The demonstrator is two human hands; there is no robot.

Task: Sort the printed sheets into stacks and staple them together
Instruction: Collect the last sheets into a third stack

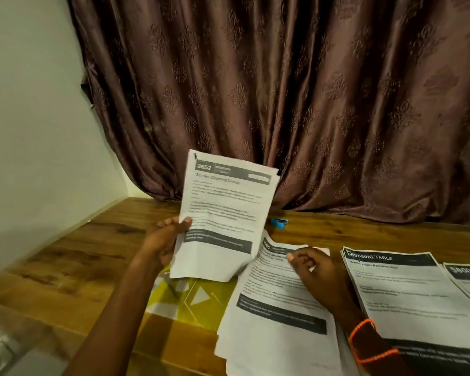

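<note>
Now left hand (168, 240) gripping stapled sheets (223, 213)
</note>
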